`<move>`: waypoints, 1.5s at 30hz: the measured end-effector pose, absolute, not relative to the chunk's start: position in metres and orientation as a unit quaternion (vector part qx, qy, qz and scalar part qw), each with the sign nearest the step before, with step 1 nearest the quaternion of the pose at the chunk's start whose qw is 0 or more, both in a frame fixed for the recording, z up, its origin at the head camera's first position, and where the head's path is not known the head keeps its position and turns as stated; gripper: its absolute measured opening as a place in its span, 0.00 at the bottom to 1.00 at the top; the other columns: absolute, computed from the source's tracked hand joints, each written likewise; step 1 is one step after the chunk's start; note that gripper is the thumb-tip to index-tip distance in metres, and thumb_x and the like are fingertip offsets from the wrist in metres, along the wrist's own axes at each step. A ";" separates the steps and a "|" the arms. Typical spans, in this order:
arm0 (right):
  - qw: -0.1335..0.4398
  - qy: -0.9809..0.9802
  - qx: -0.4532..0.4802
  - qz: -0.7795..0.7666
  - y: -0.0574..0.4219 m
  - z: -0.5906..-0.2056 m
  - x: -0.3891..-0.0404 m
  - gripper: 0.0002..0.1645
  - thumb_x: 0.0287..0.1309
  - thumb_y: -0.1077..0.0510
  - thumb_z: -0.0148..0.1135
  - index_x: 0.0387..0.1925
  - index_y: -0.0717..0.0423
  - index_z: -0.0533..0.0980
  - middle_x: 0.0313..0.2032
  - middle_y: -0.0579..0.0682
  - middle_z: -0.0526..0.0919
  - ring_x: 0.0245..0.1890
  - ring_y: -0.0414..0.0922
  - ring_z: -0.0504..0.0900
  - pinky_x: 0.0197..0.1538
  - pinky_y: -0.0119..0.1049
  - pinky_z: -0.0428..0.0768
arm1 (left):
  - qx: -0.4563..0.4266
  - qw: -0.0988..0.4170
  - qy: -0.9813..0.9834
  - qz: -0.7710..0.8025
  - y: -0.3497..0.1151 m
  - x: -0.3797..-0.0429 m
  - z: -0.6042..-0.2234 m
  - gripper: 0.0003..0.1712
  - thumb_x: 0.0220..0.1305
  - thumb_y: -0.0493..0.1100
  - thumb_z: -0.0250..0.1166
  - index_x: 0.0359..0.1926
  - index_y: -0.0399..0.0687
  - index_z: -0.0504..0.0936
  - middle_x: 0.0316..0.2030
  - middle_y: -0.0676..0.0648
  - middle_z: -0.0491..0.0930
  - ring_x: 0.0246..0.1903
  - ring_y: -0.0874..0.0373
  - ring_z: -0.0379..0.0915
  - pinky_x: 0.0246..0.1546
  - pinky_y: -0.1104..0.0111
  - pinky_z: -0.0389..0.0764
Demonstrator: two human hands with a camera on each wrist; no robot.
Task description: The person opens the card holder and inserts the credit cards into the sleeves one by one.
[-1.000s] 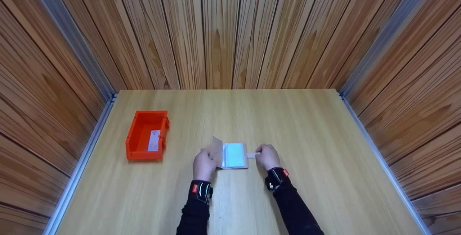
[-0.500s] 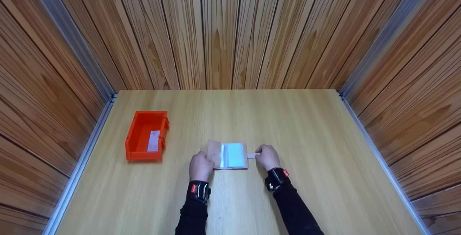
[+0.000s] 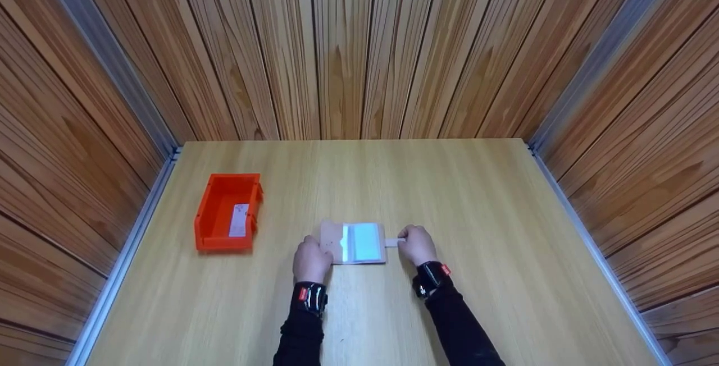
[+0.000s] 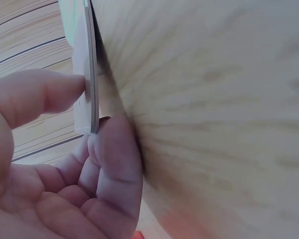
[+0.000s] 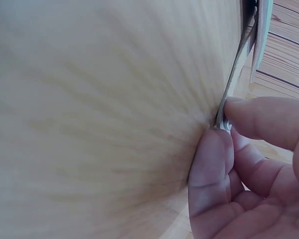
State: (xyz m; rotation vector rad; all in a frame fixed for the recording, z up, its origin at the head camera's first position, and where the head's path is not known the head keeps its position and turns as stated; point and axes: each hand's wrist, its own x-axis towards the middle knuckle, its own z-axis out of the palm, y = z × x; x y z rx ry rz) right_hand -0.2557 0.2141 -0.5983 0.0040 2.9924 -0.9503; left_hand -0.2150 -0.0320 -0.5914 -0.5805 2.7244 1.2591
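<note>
A small pinkish-beige card holder (image 3: pixel 366 245) lies spread on the table in the head view, its pale, shiny inner sleeves facing up. My left hand (image 3: pixel 310 260) pinches the near left corner of its left cover (image 3: pixel 331 238). In the left wrist view the thumb presses the inner face of that cover (image 4: pixel 83 110), with curled fingers behind its edge. On the other side, my right hand (image 3: pixel 418 244) pinches the end of a narrow light strap (image 3: pixel 392 242) extending from the right cover. The right wrist view shows this strap (image 5: pixel 233 74) edge-on, between thumb and forefinger close to the tabletop.
An orange open-top bin (image 3: pixel 213 209) stands on the left of the wooden table (image 3: pixel 449 186), with a white label (image 3: pixel 239 220) showing in it. Wood-panelled walls (image 3: pixel 342 51) enclose the back and sides, with metal rails along the side edges.
My left hand has moved left and lowered the left cover from raised to nearly flat, spreading the card holder wider. The right hand stays in place on the strap.
</note>
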 end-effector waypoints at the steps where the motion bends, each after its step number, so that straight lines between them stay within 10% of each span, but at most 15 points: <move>1: 0.001 0.953 0.000 -0.302 0.214 -0.598 -0.256 0.03 0.51 0.69 0.64 0.31 0.62 0.79 0.32 0.54 0.78 0.36 0.53 0.78 0.45 0.49 0.76 | -0.189 0.041 0.892 0.409 -0.032 -0.215 -0.592 0.15 0.57 0.33 0.65 0.45 0.32 0.75 0.38 0.39 0.78 0.39 0.46 0.76 0.41 0.53 0.76; 45: -0.001 0.950 -0.002 -0.311 0.215 -0.599 -0.256 0.03 0.50 0.69 0.62 0.30 0.62 0.79 0.30 0.53 0.78 0.33 0.52 0.77 0.43 0.48 0.76 | -0.174 0.023 0.911 0.372 -0.032 -0.216 -0.594 0.21 0.55 0.35 0.69 0.48 0.29 0.76 0.38 0.37 0.77 0.40 0.43 0.76 0.41 0.53 0.77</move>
